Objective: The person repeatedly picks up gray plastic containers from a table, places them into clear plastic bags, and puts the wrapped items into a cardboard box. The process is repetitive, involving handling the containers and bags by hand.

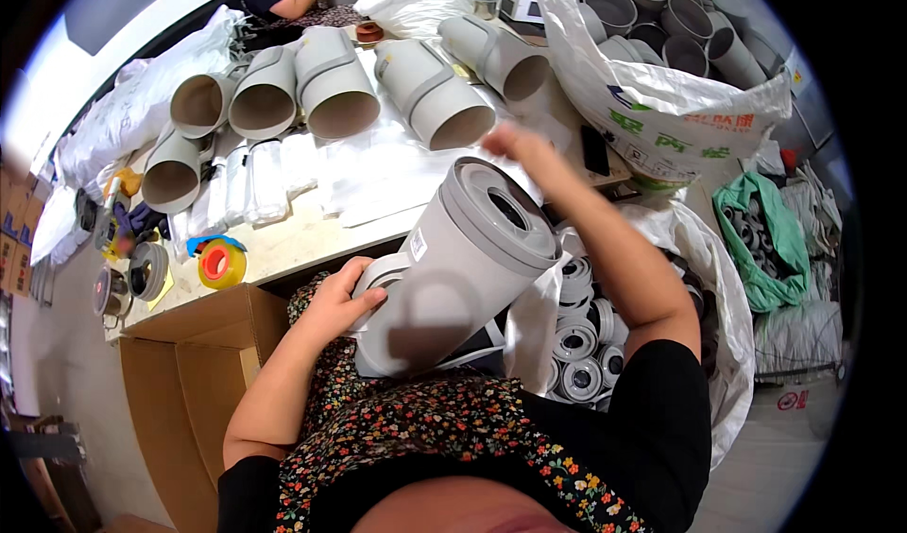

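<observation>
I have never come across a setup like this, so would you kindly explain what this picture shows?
Of course. There is no machine here: a person works with two bare hands, seen from a camera worn on the head, looking down. Its fisheye lens bends straight edges.

The left hand holds a grey lidded canister over the lap. The right hand, blurred, is raised beyond the lid, near the grey cylinders lying with their open ends toward the person. Also on the table are white packets and a yellow roll of tape.
</observation>
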